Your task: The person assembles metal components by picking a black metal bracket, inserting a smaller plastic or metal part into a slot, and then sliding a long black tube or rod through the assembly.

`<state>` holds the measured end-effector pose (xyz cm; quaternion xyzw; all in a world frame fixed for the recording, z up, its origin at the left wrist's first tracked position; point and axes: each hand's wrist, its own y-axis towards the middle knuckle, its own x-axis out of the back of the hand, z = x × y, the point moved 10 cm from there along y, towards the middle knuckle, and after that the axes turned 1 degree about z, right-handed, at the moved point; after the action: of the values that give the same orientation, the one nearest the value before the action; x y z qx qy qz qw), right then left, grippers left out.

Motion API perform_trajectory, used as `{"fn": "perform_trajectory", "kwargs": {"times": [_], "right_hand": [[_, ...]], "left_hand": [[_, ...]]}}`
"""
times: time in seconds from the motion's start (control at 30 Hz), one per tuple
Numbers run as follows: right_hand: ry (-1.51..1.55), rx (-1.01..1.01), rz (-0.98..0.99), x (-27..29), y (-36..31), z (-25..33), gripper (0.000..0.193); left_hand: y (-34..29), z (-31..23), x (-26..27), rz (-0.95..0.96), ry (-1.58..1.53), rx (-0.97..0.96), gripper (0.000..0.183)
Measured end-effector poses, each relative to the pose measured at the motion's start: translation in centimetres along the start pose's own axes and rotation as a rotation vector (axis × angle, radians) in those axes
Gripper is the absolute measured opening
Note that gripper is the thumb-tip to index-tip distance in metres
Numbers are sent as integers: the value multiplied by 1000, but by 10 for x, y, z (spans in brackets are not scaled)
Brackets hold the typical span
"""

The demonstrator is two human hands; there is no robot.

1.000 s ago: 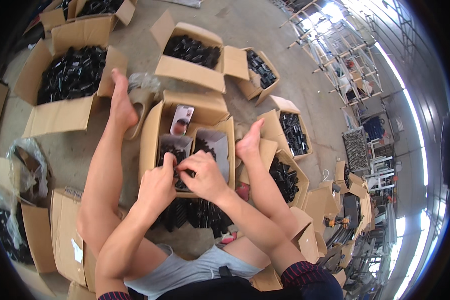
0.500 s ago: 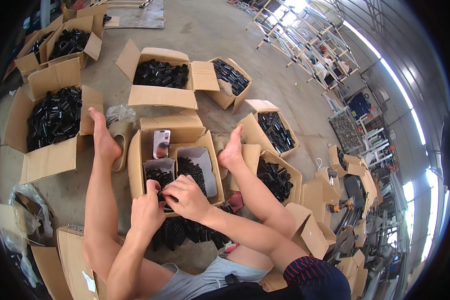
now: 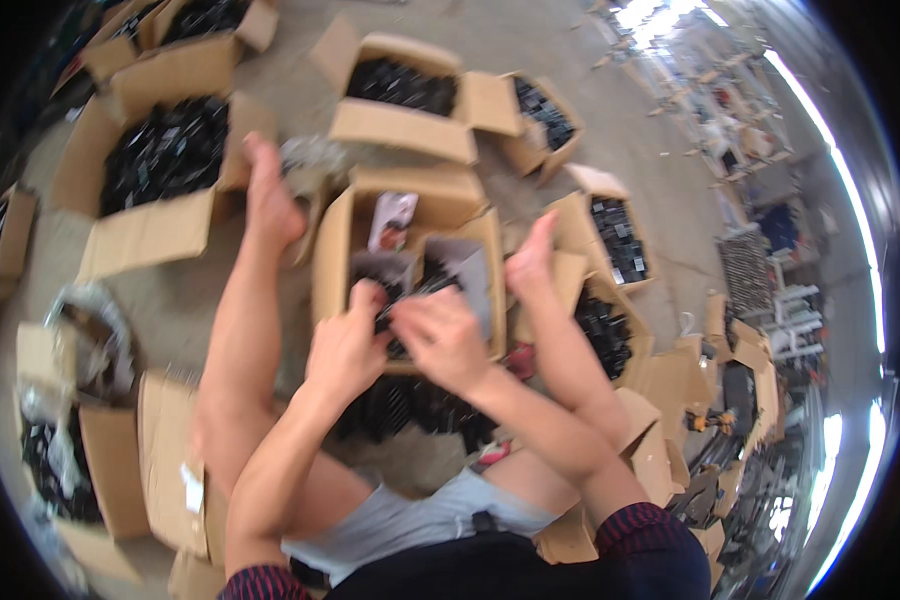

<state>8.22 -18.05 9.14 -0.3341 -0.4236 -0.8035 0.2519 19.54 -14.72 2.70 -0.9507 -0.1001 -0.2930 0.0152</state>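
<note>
Two hands meet over the open cardboard box (image 3: pixel 335 260) that sits between our outstretched bare legs on the concrete floor (image 3: pixel 590 120). In the head view, our left hand (image 3: pixel 348 345) curls its fingers around a small dark part (image 3: pixel 395 308) at the box's near edge, and our right hand (image 3: pixel 442 338) closes on the same dark piece from the other side, so both hands pinch it together. The picture is blurred, and we cannot tell the part's exact shape. Inside the box stand two grey inner trays (image 3: pixel 468 275), side by side, with black pieces showing in them, and a small pale packet (image 3: pixel 393 220) lies at the far end of the box. Our left foot (image 3: pixel 270 205) rests just beside the box's left wall, our right foot (image 3: pixel 530 262) just beside its right wall. A heap of black parts (image 3: pixel 410 410) lies on the floor between our thighs, near the box's near side. Around us stand many more open cartons of black parts: a large one (image 3: pixel 160 150) to the far left, another (image 3: pixel 405 90) straight ahead, and smaller ones (image 3: pixel 615 235) to the right. Metal racks (image 3: pixel 710 70) stand well apart in the far right background.
</note>
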Motion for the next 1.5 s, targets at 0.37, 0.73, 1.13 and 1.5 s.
{"fn": "perform_trajectory", "kwargs": {"times": [0.37, 0.73, 1.13, 1.5], "right_hand": [[412, -525, -477, 25, -78, -83, 56], [1208, -1001, 134, -37, -95, -91, 35], [1267, -890, 117, -30, -93, -85, 39], [1315, -902, -3, -35, -95, -83, 41]], "left_hand": [[-3, 1, 0, 59, -279, 21, 44], [1, 6, -30, 210, -818, 57, 26], [-11, -7, -30, 118, -799, 17, 20], [-14, -12, -24, 98, -598, -31, 21]]}}
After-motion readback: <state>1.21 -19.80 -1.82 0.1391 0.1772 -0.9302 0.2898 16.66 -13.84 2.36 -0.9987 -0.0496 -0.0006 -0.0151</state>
